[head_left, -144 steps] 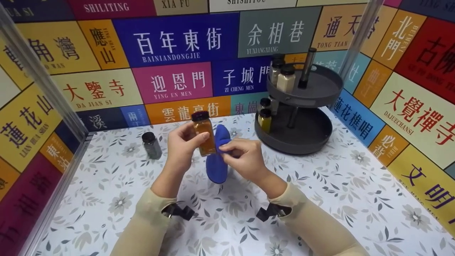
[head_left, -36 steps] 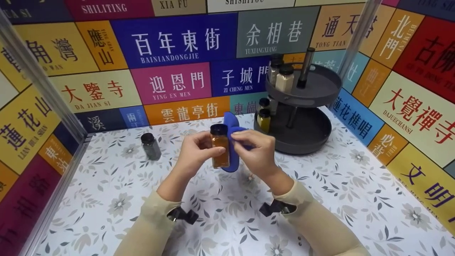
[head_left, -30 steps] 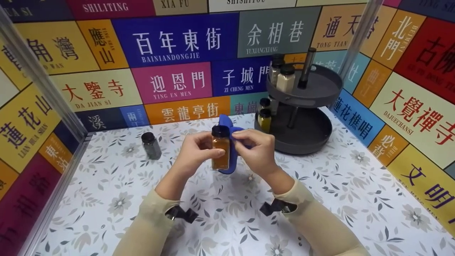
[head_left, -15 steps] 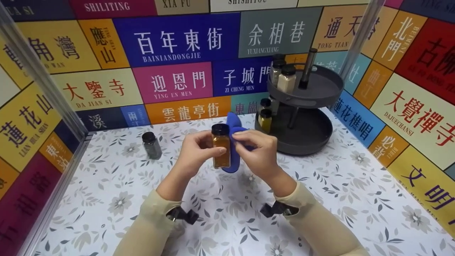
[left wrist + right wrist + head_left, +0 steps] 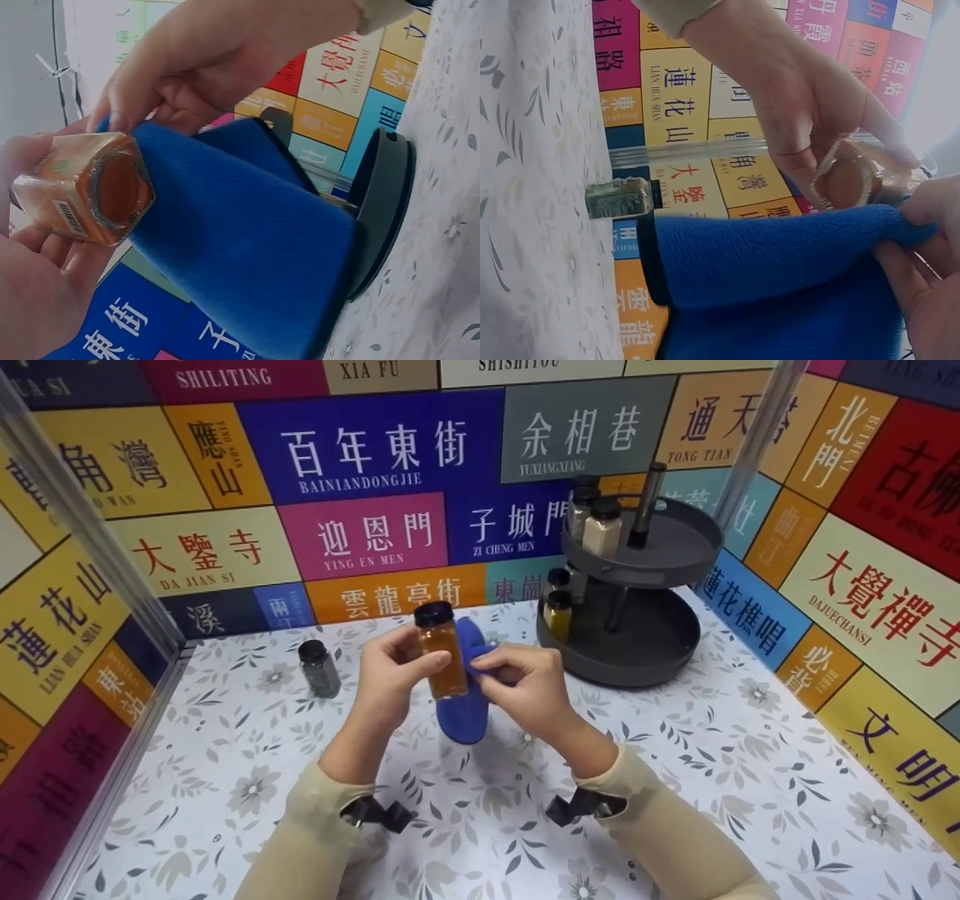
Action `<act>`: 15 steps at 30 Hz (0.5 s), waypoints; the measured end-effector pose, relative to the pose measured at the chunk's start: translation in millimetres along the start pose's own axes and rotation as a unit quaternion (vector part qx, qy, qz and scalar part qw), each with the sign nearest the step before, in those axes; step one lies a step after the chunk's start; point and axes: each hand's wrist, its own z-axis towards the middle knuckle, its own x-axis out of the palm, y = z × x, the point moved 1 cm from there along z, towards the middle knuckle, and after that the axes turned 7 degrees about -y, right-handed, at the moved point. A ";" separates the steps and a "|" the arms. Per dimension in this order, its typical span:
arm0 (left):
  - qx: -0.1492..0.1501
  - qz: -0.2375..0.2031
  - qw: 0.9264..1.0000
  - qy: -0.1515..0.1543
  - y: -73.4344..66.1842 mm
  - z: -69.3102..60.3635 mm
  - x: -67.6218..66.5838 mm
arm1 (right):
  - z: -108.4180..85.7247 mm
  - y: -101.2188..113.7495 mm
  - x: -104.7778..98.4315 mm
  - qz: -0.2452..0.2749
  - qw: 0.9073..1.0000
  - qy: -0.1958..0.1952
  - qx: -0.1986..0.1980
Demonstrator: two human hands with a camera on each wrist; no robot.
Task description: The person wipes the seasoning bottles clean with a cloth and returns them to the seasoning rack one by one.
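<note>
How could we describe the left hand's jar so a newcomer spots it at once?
On the floral table, find the dark two-tier stand, then look left to the blue cloth. Beside it, the left hand holds a dark-capped jar. Unlike the other jars, it is hand-held, with orange contents.

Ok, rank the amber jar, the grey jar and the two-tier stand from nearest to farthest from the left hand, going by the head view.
1. Amber jar: gripped by the left hand.
2. Grey jar: on the table, off to that hand's left.
3. Two-tier stand: well to the right, beyond the right hand.
</note>
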 end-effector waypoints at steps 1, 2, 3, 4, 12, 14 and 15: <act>0.000 -0.007 1.000 -0.008 -1.4 0.4 -1.5 | -0.8 -0.5 1.1 0.001 1.000 0.006 0.000; 0.002 -0.011 1.000 -0.017 -2.7 0.5 -2.9 | -1.5 -0.5 2.1 0.002 1.000 0.013 -0.002; 0.003 -0.018 1.000 -0.025 -3.8 0.7 -4.2 | -2.1 -0.5 2.9 0.000 1.000 0.018 -0.004; 0.002 -0.027 0.999 -0.033 -4.9 0.9 -5.1 | -2.4 0.1 3.7 -0.002 1.000 0.022 -0.009; -0.016 -0.081 0.997 0.005 2.6 3.9 -2.7 | -2.8 -0.9 2.7 -0.029 0.999 0.003 -0.033; -0.024 -0.076 0.996 0.029 6.3 2.7 1.0 | -0.9 -2.0 -0.3 -0.031 0.999 -0.012 -0.034; -0.025 -0.069 0.996 0.041 8.0 1.9 3.4 | 0.5 -2.3 -2.4 -0.033 0.999 -0.020 -0.036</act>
